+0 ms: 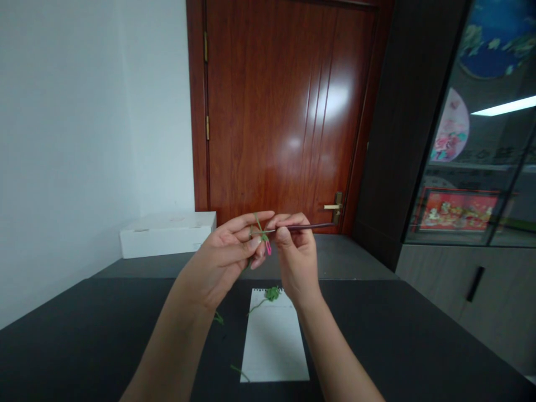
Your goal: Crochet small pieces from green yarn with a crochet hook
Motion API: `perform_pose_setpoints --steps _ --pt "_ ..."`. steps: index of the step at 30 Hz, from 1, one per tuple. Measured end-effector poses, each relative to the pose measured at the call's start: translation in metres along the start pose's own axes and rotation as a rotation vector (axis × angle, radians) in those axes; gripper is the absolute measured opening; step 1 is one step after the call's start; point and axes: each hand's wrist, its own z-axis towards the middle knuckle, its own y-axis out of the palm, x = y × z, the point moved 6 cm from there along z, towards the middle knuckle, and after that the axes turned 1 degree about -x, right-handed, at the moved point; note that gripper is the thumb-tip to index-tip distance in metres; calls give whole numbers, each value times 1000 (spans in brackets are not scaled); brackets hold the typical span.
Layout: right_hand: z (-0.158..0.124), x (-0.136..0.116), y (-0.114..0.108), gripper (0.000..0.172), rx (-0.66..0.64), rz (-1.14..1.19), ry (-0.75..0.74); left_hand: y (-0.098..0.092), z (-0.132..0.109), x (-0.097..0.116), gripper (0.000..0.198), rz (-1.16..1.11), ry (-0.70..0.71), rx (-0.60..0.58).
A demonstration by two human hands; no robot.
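Note:
My left hand (230, 245) pinches a small piece of green crochet (264, 237), and green yarn runs over its raised index finger. A pink stitch marker (268, 247) hangs from the piece. In my right hand (298, 251) is a crochet hook (310, 226) with a dark handle, held level between thumb and fingers. Its metal tip points left and reaches the green yarn at the left fingertips. Whether the tip sits inside a loop is too small to tell. Both hands are raised above the dark table.
Below my hands, a white notepad sheet (274, 346) lies on the black table (360, 335). A green crocheted piece (272, 293) with a yarn tail rests at its top edge. Loose green yarn (240, 372) lies at lower left. A white box (167, 234) stands at the back left.

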Motion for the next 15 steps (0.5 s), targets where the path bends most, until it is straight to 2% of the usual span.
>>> perform_pose_setpoints --steps 3,8,11,15 --pt "-3 -3 -2 12 5 -105 -91 2 -2 1 43 56 30 5" --pt "-3 0 -11 15 66 -69 -43 -1 -1 1 36 41 18 3" --pt "0 0 -10 17 20 -30 -25 -3 0 2 32 4 -12 8" --pt "2 -11 -8 15 -66 -102 -138 -4 -1 3 29 0 -52 54"
